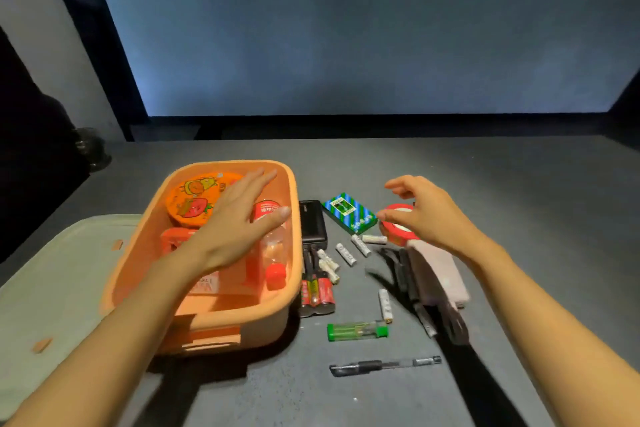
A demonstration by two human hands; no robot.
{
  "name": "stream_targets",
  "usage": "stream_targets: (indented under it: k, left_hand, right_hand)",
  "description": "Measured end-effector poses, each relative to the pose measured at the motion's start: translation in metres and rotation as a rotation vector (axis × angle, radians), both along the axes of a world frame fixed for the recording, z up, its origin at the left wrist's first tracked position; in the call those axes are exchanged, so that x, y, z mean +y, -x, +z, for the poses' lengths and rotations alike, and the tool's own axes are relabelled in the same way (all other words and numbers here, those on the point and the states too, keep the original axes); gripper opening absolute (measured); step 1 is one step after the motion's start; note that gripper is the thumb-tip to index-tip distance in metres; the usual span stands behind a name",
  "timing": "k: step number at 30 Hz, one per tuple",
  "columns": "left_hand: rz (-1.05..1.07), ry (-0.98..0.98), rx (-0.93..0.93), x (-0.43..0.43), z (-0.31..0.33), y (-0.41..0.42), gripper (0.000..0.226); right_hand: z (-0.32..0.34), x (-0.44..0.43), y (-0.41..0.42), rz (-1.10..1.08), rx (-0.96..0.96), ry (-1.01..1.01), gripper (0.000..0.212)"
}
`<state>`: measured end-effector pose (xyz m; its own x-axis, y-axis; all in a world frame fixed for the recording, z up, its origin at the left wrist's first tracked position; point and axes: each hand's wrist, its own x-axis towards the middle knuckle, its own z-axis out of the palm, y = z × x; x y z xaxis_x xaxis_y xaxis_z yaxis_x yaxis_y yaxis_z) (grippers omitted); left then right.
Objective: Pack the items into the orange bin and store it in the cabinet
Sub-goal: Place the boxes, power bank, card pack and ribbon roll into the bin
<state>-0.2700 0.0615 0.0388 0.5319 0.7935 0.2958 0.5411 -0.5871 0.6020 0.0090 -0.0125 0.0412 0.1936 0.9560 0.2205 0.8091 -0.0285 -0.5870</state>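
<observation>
Right of the orange bin (292, 246), crowded close: power bank (312, 222) and red batteries (317, 293) against its wall, then white batteries (345, 254), lighter (356, 331), pen (384, 365). Beyond the bin, bare tabletop (485, 166). Inside, bottle (275, 250) and round tin (194, 198) filling the far half.

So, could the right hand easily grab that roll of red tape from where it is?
Probably yes. The right hand hovers just over the red tape, empty and open, with nothing lying on the roll. The card box sits close beside it but leaves room.
</observation>
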Motion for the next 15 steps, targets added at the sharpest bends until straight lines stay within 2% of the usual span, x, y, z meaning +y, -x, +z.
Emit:
stream_targets:
  k: [8, 15]
  left_hand:
    - [-0.107, 0.037, 0.051, -0.046, -0.042, -0.132, 0.077]
    - [-0.055, 0.194, 0.106, -0.067, -0.075, -0.158, 0.082]
  right_hand:
    - [-0.061, -0.058, -0.119, -0.059, 0.048, 0.26, 0.063]
    - [-0.095, -0.056, -0.108, 0.077, 0.235, 0.353, 0.087]
